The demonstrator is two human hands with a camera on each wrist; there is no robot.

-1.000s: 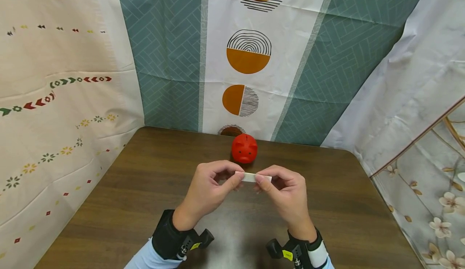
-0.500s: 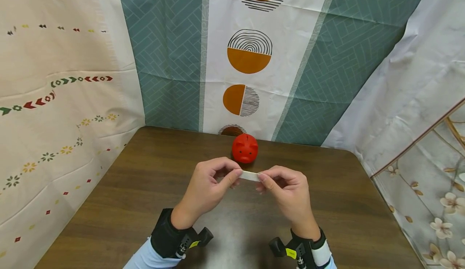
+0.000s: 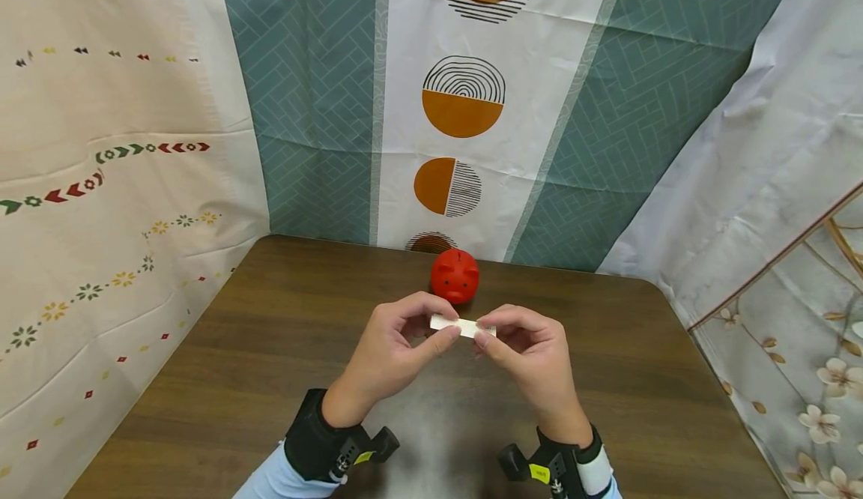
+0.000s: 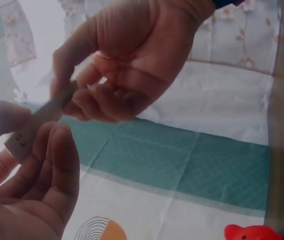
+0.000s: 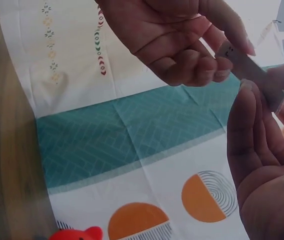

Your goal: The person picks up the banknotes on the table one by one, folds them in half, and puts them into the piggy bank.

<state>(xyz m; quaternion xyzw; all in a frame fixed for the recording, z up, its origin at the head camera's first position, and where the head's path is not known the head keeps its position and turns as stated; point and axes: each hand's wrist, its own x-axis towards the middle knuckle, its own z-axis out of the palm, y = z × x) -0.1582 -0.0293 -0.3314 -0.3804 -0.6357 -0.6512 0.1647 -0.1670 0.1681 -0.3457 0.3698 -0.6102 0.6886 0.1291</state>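
Note:
A small pale strip of folded paper (image 3: 467,328) is held level above the table, in front of a red piggy bank (image 3: 455,276) with a dark slot on top. My left hand (image 3: 393,351) pinches it between thumb and fingers, and its left end sticks out past them. Near the other end, my right hand (image 3: 532,360) pinches it with thumb and index finger. Small dark marks show on the paper strip (image 4: 22,141) in the left wrist view and on the strip (image 5: 234,56) in the right wrist view. The bank stands apart from both hands.
The brown wooden table (image 3: 270,334) spreads around and below the hands. A patterned teal and white cloth (image 3: 310,109) hangs along its far edge. Printed pale cloths hang at the left (image 3: 121,259) and right (image 3: 762,184) sides.
Half a second ago the left fingers gripped the strip's left end; now they have moved inward and that end protrudes beyond them. The right hand has barely moved. The piggy bank stays put.

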